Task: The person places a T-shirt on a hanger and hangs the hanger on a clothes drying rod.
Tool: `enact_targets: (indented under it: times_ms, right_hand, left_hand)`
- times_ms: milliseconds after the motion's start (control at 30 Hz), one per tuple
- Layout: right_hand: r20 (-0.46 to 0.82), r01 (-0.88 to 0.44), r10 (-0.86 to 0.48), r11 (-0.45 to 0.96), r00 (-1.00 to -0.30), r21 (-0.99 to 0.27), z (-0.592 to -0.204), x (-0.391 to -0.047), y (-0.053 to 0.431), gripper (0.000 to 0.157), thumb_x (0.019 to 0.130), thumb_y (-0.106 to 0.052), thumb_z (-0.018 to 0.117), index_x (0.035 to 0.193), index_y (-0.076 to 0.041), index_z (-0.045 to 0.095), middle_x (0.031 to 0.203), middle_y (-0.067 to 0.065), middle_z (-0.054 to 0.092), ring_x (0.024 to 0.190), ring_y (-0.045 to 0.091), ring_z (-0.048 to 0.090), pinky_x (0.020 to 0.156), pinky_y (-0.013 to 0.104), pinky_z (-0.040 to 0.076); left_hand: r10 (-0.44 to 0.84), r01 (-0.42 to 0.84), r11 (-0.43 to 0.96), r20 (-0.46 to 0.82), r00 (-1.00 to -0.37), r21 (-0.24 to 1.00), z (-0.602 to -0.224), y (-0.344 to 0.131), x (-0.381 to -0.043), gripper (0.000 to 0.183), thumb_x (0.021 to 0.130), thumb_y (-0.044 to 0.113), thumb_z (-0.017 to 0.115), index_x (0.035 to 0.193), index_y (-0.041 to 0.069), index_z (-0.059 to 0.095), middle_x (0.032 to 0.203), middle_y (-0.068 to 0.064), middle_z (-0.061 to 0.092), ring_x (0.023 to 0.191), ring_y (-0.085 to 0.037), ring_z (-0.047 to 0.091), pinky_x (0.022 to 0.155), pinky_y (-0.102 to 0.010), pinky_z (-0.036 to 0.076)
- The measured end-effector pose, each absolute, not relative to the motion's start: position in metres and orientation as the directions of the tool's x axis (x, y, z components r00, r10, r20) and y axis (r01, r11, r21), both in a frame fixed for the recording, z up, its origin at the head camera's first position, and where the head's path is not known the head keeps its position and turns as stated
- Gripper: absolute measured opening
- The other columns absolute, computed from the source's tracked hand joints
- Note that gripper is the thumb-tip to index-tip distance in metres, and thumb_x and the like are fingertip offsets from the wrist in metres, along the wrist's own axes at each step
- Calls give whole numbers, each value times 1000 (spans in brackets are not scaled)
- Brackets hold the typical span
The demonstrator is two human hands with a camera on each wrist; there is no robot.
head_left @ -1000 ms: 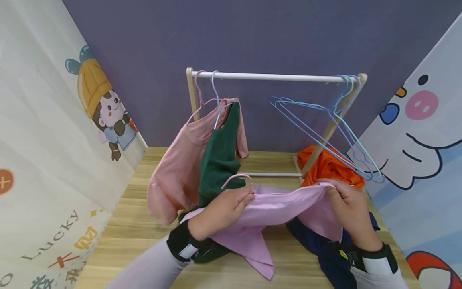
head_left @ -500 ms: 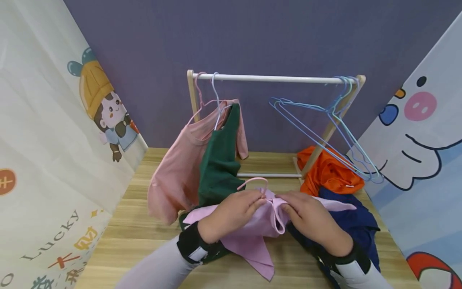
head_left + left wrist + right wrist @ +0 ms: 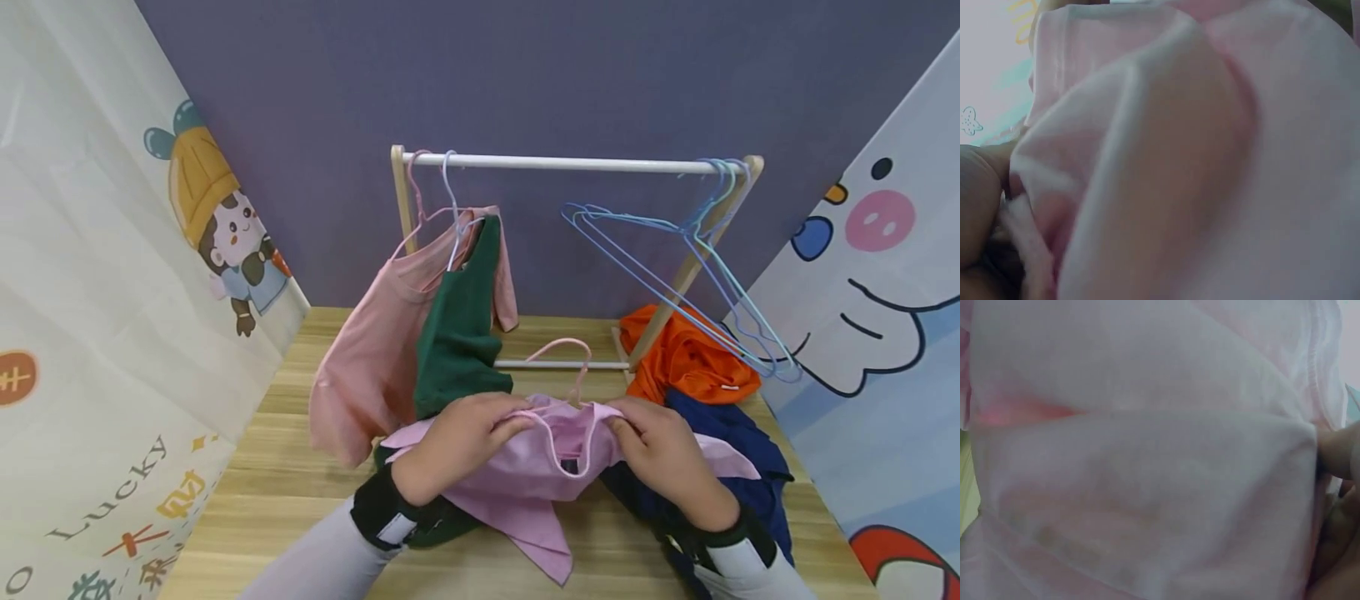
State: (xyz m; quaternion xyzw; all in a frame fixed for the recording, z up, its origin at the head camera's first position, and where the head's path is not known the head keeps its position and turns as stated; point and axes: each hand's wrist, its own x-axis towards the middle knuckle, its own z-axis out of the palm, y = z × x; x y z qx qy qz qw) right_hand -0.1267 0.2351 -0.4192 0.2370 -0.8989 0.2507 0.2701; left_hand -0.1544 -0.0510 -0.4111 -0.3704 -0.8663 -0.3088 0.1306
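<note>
A light pink T-shirt [image 3: 517, 462] is held up at its shoulders, its round neckline facing me. My left hand [image 3: 468, 433] pinches the shirt's left shoulder between thumb and fingers. On the other side of the neckline my right hand [image 3: 660, 450] pinches the right shoulder. A pink hanger [image 3: 581, 354] has its hook standing out above the collar; its arms are mostly hidden inside the shirt. Both wrist views are filled by the shirt's cloth, [image 3: 1147, 156] with part of the left hand at the left edge and part of the right hand [image 3: 1338, 456] at the right edge.
A clothes rack [image 3: 555, 162] stands behind. Hanging on its left are a pink shirt [image 3: 375, 333] and a green garment [image 3: 457, 333]; several bare blue hangers [image 3: 690, 229] hang at right. Orange [image 3: 682, 358] and navy garments [image 3: 738, 433] lie on the table's right.
My right hand has moved left from the shirt's far end to beside the collar. The neckline is now spread between both hands, and the hanger's hook has shifted right and up.
</note>
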Motion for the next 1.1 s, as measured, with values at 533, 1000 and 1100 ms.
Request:
enact_targets:
  times_ms: [533, 1000, 1100]
  right_hand:
    - [586, -486, -105, 682, -804, -546, -410, -120, 263, 23, 87, 11, 73, 105, -4, 76, 85, 4, 71, 71, 3, 53, 70, 6, 48]
    - [549, -409, -11, 680, -836, -608, -407, -110, 287, 16, 92, 8, 70, 103, -2, 75, 77, -21, 61, 63, 2, 48, 55, 13, 43]
    - [563, -440, -30, 658, -826, -611, -408, -109, 283, 21, 89, 11, 71, 105, -2, 76, 91, -22, 67, 70, 1, 53, 63, 10, 47]
  left_hand:
    - [473, 680, 608, 501, -725, 410, -414, -102, -157, 34, 95, 5, 72, 129, 10, 72, 124, -3, 73, 115, -18, 68, 104, -37, 56]
    - [508, 607, 561, 344, -789, 563, -393, -128, -158, 39, 95, 5, 68, 134, 11, 67, 128, 2, 70, 113, -13, 65, 104, -39, 56]
    - [580, 642, 513, 322, -748, 569, -392, -122, -155, 54, 90, 8, 70, 142, 10, 60, 138, 1, 63, 126, -15, 58, 110, -39, 51]
